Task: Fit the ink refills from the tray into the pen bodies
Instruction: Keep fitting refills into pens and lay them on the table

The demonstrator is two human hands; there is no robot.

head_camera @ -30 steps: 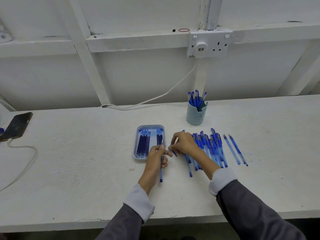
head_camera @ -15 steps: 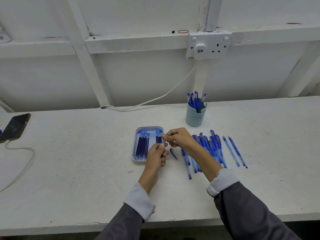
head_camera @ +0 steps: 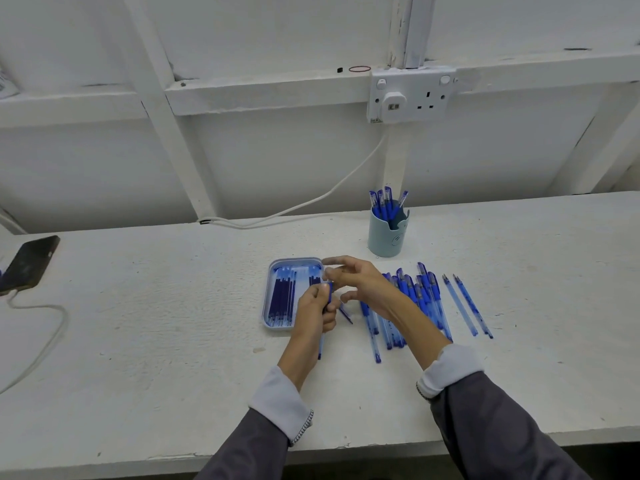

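Here, left hand [head_camera: 313, 308] grips a pen body [head_camera: 320, 346] beside the tray [head_camera: 268, 299] of refills [head_camera: 282, 296]; right hand [head_camera: 363, 285] hovers close above, fingers loosely spread over the tray's corner.

White surface [head_camera: 156, 341], rough paint. Centre: blue tray [head_camera: 268, 296] w/ refills [head_camera: 282, 296]. Just right: row of blue pens [head_camera: 412, 299], then 2 clear pen bodies [head_camera: 465, 306] slightly apart. Behind: pale blue cup [head_camera: 388, 237]. Far left: phone [head_camera: 31, 263] + cable [head_camera: 52, 334].
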